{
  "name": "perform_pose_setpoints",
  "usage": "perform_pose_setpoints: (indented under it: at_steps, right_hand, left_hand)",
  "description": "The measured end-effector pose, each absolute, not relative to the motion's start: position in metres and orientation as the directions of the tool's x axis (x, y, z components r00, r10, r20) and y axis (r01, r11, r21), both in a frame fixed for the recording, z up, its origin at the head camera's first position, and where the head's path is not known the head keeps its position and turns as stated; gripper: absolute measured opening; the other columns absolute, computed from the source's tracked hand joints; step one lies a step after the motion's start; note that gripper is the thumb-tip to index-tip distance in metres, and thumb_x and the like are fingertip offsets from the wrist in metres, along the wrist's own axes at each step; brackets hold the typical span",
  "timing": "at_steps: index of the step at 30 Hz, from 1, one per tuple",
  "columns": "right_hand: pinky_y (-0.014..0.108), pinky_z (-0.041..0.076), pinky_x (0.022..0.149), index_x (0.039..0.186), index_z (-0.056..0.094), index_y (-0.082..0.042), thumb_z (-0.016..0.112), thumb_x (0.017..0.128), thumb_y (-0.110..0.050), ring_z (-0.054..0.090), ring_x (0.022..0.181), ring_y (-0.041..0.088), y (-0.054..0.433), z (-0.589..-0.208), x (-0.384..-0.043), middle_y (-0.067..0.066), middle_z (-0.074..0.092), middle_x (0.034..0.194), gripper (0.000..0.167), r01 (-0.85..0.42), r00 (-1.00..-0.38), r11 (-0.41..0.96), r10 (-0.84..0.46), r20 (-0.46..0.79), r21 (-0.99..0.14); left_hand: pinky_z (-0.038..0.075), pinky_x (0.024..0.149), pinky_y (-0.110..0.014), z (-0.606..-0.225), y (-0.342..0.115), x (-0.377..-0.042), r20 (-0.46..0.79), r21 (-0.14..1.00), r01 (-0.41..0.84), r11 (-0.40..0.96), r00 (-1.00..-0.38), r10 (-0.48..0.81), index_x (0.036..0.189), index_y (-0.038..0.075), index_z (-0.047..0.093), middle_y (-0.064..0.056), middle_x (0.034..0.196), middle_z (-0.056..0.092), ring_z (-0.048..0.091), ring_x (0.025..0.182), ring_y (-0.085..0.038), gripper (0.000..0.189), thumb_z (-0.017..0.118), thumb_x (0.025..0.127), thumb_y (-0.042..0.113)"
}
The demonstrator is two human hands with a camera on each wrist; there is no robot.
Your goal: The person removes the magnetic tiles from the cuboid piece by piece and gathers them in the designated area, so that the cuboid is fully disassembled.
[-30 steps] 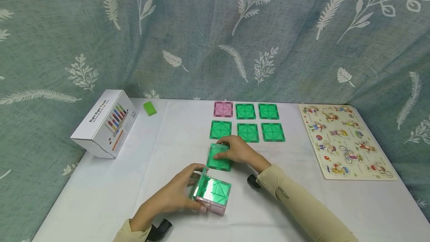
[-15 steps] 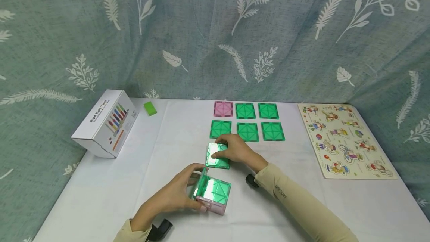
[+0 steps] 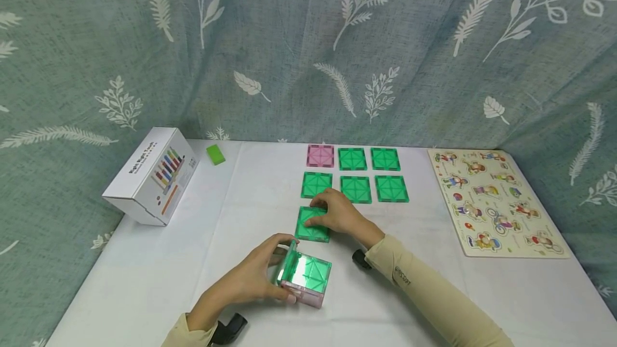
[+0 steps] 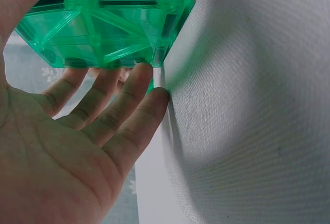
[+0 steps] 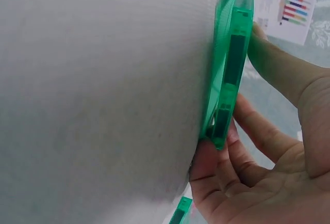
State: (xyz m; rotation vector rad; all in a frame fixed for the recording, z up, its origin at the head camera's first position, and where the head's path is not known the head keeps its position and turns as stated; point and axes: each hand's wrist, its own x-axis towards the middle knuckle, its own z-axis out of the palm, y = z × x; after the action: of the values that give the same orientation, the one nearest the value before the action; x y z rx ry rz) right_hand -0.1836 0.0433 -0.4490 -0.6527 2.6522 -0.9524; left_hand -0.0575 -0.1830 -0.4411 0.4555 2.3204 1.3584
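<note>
My left hand holds a small box of magnetic tiles, its thumb at the pink front side and its fingers around the left. A green tile stands up along the box's left edge, above the green top. In the left wrist view, fingertips touch a green wall below a pink edge. Just beyond the box, my right hand pinches a single green magnetic tile, thumb on its upper face and fingers at its far edge. The right wrist view shows this tile edge-on, tilted close over the white cloth.
Behind the right hand lie two rows of flat magnetic tiles: a pink tile and several green tiles. A wooden picture puzzle board is at the right. A white toy box and a small green block are at the left.
My right hand has shifted slightly left and away with the green tile, whose tilt changed as a glare crossed it. My left hand and the tile box have stayed in place.
</note>
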Motion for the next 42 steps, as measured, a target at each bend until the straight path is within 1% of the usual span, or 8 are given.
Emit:
perform_pose_setpoints:
  at_steps: [5, 16, 22, 28, 32, 37, 39, 42]
  right_hand:
    - [0.034, 0.052, 0.084, 0.113, 0.073, -0.012, 0.086, 0.079, -0.037, 0.058, 0.096, 0.017, 0.044, -0.449, -0.184, 0.003, 0.065, 0.109, 0.044, -0.327, -0.866, 0.683, -0.493, -0.082, -0.654]
    - [0.033, 0.051, 0.081, 0.110, 0.074, -0.012, 0.086, 0.078, -0.037, 0.057, 0.092, 0.016, 0.043, -0.452, -0.185, 0.003, 0.064, 0.105, 0.042, -0.332, -0.871, 0.682, -0.487, -0.065, -0.652]
    - [0.032, 0.051, 0.081, 0.111, 0.073, -0.012, 0.085, 0.080, -0.036, 0.057, 0.092, 0.016, 0.042, -0.452, -0.184, 0.003, 0.064, 0.105, 0.041, -0.342, -0.867, 0.682, -0.494, -0.062, -0.646]
    - [0.040, 0.054, 0.091, 0.116, 0.072, -0.009, 0.077, 0.089, -0.035, 0.062, 0.103, 0.023, 0.046, -0.447, -0.181, 0.007, 0.068, 0.113, 0.038, -0.370, -0.867, 0.670, -0.498, -0.019, -0.644]
    - [0.045, 0.054, 0.095, 0.116, 0.072, -0.007, 0.073, 0.093, -0.030, 0.064, 0.110, 0.027, 0.049, -0.442, -0.176, 0.009, 0.071, 0.116, 0.033, -0.399, -0.870, 0.633, -0.491, 0.054, -0.663]
    - [0.047, 0.054, 0.096, 0.113, 0.073, -0.006, 0.072, 0.094, -0.029, 0.066, 0.109, 0.027, 0.049, -0.433, -0.162, 0.008, 0.073, 0.113, 0.030, -0.457, -0.829, 0.558, -0.550, 0.103, -0.693]
    - [0.045, 0.054, 0.096, 0.113, 0.073, -0.007, 0.071, 0.094, -0.031, 0.066, 0.110, 0.026, 0.048, -0.429, -0.154, 0.006, 0.073, 0.112, 0.031, -0.475, -0.811, 0.539, -0.576, 0.107, -0.696]
    - [0.043, 0.055, 0.094, 0.112, 0.074, -0.008, 0.070, 0.095, -0.032, 0.066, 0.109, 0.023, 0.047, -0.422, -0.142, 0.003, 0.073, 0.110, 0.029, -0.493, -0.788, 0.511, -0.605, 0.113, -0.704]
  left_hand:
    - [0.047, 0.108, -0.057, -0.442, -0.182, -0.058, -0.182, 0.878, 0.074, 0.473, -0.863, 0.472, 0.147, 0.016, 0.036, -0.013, 0.146, 0.045, 0.052, 0.133, -0.046, 0.103, 0.096, 0.064, 0.031]
    - [0.048, 0.108, -0.055, -0.441, -0.181, -0.057, -0.175, 0.875, 0.085, 0.477, -0.863, 0.474, 0.145, 0.021, 0.037, -0.012, 0.144, 0.046, 0.053, 0.132, -0.043, 0.100, 0.095, 0.065, 0.033]
    - [0.045, 0.110, -0.057, -0.441, -0.184, -0.056, -0.170, 0.881, 0.092, 0.464, -0.854, 0.492, 0.148, 0.025, 0.033, -0.011, 0.150, 0.041, 0.050, 0.136, -0.042, 0.103, 0.095, 0.066, 0.034]
    - [0.040, 0.114, -0.058, -0.442, -0.187, -0.057, -0.163, 0.883, 0.118, 0.455, -0.831, 0.532, 0.151, 0.025, 0.030, -0.008, 0.156, 0.037, 0.045, 0.140, -0.043, 0.107, 0.094, 0.066, 0.028]
    - [0.038, 0.115, -0.060, -0.443, -0.188, -0.059, -0.168, 0.894, 0.114, 0.434, -0.811, 0.560, 0.150, 0.025, 0.031, -0.009, 0.157, 0.040, 0.043, 0.142, -0.044, 0.104, 0.093, 0.068, 0.019]
    - [0.036, 0.116, -0.059, -0.444, -0.189, -0.062, -0.170, 0.911, 0.100, 0.400, -0.792, 0.587, 0.151, 0.019, 0.032, -0.012, 0.156, 0.040, 0.041, 0.144, -0.043, 0.101, 0.091, 0.069, 0.009]
    - [0.037, 0.116, -0.059, -0.444, -0.190, -0.062, -0.167, 0.910, 0.106, 0.401, -0.791, 0.588, 0.151, 0.018, 0.032, -0.012, 0.156, 0.041, 0.042, 0.143, -0.043, 0.100, 0.090, 0.069, 0.010]
    - [0.039, 0.115, -0.057, -0.444, -0.189, -0.061, -0.163, 0.905, 0.113, 0.411, -0.798, 0.580, 0.149, 0.019, 0.034, -0.011, 0.154, 0.044, 0.047, 0.140, -0.041, 0.099, 0.091, 0.069, 0.015]
